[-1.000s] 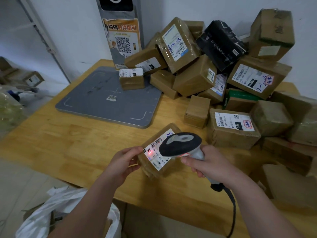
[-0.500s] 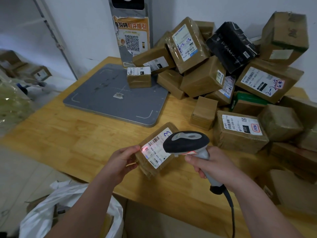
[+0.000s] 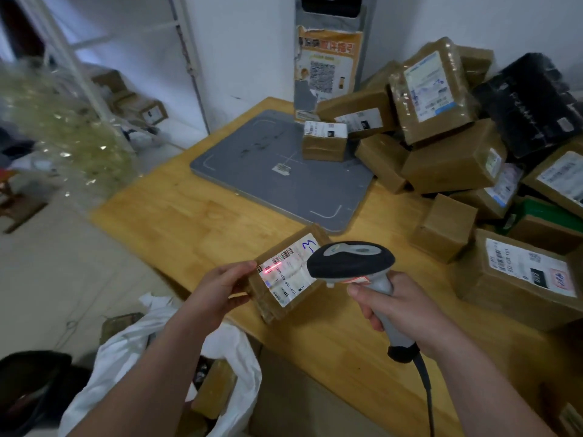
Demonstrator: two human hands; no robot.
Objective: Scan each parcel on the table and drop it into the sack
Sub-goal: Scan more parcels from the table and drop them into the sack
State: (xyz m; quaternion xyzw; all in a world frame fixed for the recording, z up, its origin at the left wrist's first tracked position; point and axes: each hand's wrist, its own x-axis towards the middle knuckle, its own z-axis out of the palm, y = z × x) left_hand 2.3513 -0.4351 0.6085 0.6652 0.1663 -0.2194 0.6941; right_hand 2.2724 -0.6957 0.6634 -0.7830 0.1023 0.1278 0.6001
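Observation:
A small brown parcel (image 3: 285, 290) with a white label sits at the front edge of the wooden table (image 3: 176, 216). My left hand (image 3: 220, 288) grips its left side and tilts the label up. My right hand (image 3: 394, 307) holds a black and grey barcode scanner (image 3: 350, 263) by its handle, just right of the parcel. A red scan line lies on the label's barcode. The white sack (image 3: 132, 351) hangs open below the table edge, under my left forearm, with a brown parcel (image 3: 214, 389) inside.
A grey scale pad (image 3: 252, 175) lies on the table with one small parcel (image 3: 325, 140) on its far corner. Several taped parcels (image 3: 454, 159) are piled at the right and back. A grey post with an orange QR poster (image 3: 328, 67) stands behind.
The view has swung left and down. The parcel has shifted toward the table's front left edge in my left hand, and the scanner's red line now falls on the barcode.

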